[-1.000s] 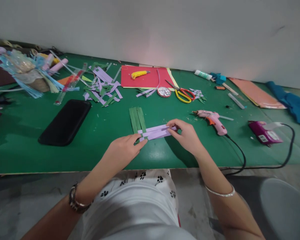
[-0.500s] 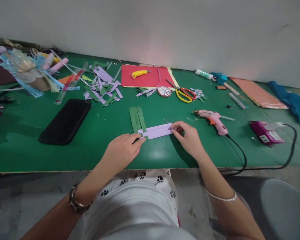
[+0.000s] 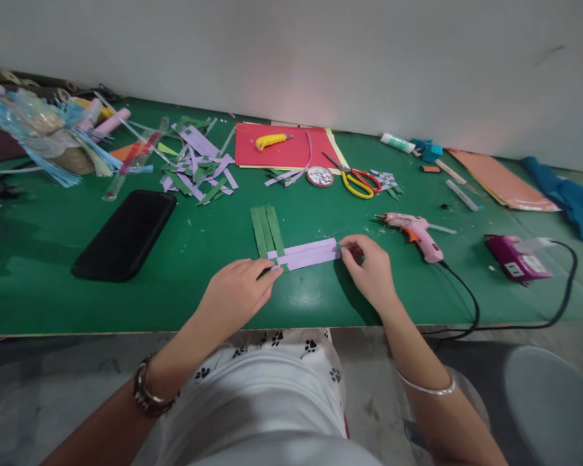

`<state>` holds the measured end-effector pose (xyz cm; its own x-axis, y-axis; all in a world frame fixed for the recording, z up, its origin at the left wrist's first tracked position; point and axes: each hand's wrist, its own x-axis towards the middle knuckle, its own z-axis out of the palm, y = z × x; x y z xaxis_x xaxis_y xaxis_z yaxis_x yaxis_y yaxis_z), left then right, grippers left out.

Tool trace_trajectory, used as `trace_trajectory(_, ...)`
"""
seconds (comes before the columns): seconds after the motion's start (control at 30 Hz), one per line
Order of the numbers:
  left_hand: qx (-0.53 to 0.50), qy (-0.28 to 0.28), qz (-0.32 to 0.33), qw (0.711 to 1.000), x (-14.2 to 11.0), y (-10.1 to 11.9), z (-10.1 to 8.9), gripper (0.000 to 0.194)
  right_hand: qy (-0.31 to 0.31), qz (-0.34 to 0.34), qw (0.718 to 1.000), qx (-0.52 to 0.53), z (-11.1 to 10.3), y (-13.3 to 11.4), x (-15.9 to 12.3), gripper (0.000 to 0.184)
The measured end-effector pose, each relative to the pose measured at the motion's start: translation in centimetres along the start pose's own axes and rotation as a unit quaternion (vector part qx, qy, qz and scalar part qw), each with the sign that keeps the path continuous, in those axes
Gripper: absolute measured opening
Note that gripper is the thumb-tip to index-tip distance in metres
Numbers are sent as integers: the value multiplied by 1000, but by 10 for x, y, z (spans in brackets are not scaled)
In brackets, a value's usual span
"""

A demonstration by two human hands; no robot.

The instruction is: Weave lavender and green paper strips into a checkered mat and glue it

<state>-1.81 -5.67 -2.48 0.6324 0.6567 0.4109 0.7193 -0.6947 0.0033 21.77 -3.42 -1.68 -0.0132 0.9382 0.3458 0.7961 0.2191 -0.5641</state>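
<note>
Green paper strips (image 3: 266, 228) stand side by side on the table, crossed at their lower end by lilac paper strips (image 3: 308, 252) that run off to the right. My left hand (image 3: 238, 290) presses its fingertips and thumb onto the crossing, covering part of it. At the right end of the lilac strips, the thumb and index finger of my right hand (image 3: 369, 268) are pinched at the lower strip's tip. The other fingers of that hand are curled.
A black phone (image 3: 125, 236) lies left, below a heap of paper scraps (image 3: 201, 162). Behind are a yellow cutter (image 3: 271, 140) on red paper (image 3: 250, 152) and scissors (image 3: 357, 184). Right lie a pink glue gun (image 3: 418, 233) and a purple box (image 3: 517, 259) with a black cable.
My right hand has slid slightly to the right along the lilac strips, baring more of their ends. My left hand stays in place on the crossing.
</note>
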Motion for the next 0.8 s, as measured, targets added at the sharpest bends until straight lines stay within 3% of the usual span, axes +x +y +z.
trace_trajectory(0.1, -1, -2, -4, 1000, 0, 0, -1, 26, 9, -16, 1000, -15, -4, 2, 1, 15)
trace_trajectory(0.3, 2, -4, -5, 1000, 0, 1, -1, 25, -42, -61, 996, -41, -3, 5, 0, 17)
trace_trajectory(0.7, 4, -14, -12, 1000, 0, 1, -1, 27, -56, -37, 992, -110, 1, 4, 0, 10)
trace_trajectory(0.8, 2, -13, -13, 1000, 0, 1, 0, 27, -25, -34, 990, -137, 1, -1, -2, 10)
